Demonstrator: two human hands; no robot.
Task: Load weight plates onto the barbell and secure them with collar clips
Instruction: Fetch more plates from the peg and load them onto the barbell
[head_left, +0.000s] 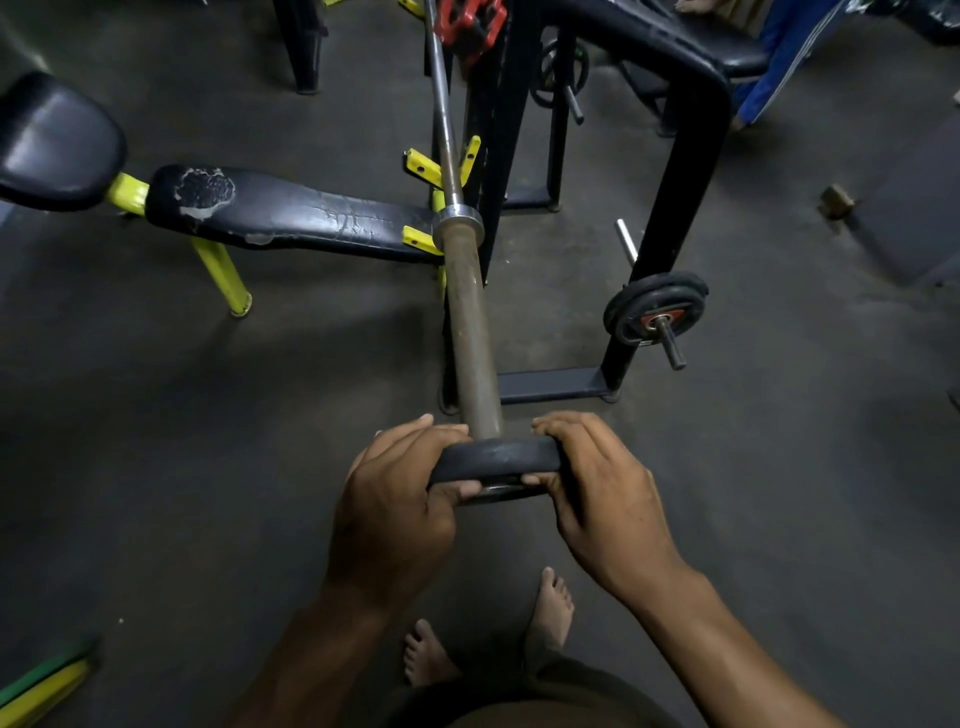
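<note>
A small black weight plate (498, 457) sits at the near end of the barbell's rusty sleeve (470, 322), seen edge-on. My left hand (400, 499) grips its left side and my right hand (597, 493) grips its right side. The barbell's chrome shaft (444, 104) runs away from me over yellow rack hooks (423, 169). Red collar clips (470, 23) hang at the top by the black upright. The sleeve's tip is hidden behind the plate.
A worn black bench (291, 213) with yellow legs lies to the left. To the right, a black storage frame (680, 171) carries another plate (657, 306) on a peg. My bare feet (550, 613) stand on the dark floor below.
</note>
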